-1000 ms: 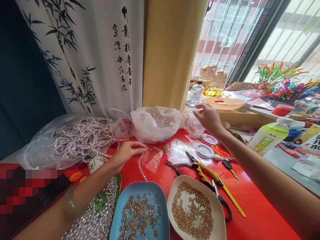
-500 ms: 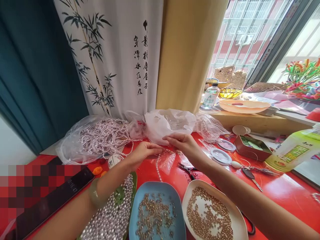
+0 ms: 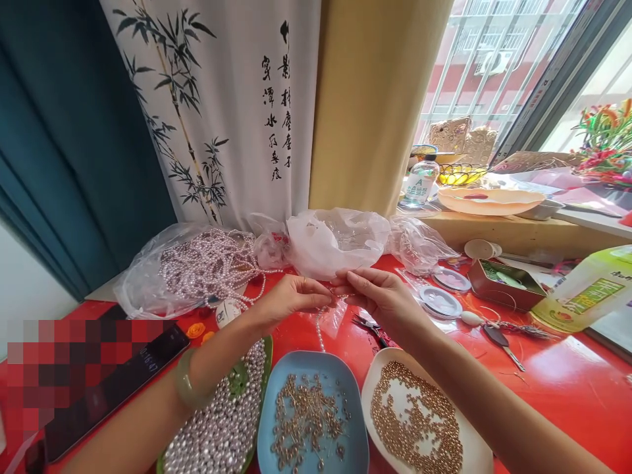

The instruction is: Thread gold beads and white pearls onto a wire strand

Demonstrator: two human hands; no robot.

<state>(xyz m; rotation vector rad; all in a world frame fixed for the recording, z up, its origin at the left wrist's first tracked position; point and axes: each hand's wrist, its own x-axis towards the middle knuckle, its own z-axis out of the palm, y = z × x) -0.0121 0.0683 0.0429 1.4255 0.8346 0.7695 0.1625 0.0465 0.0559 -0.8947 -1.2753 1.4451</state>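
My left hand point(image 3: 292, 297) is closed in a pinch on a thin bead strand point(image 3: 320, 334), whose pale beads hang down to the red table behind the blue tray. Close beside it, almost touching fingertips, my right hand point(image 3: 376, 293) also pinches the strand's upper part. The fingers hide most of that section. Below the hands lie a blue tray point(image 3: 269, 421) of small gold-coloured metal findings, a cream tray point(image 3: 481, 454) of gold beads and a green dish point(image 3: 267, 359) full of silvery pearl beads. Black-handled pliers point(image 3: 370, 326) rest under my right wrist.
Plastic bags stand along the curtain, one holding pearl strands point(image 3: 207, 266). On the left lies a phone point(image 3: 118, 395). To the right are a tin box point(image 3: 508, 286), round lids point(image 3: 440, 303), a key point(image 3: 503, 345) and a large green-labelled bottle point(image 3: 585, 289).
My right hand has moved slightly right and its fingers have closed in toward my left fingertips, both still at the bead strand. The camera view has shifted a little.
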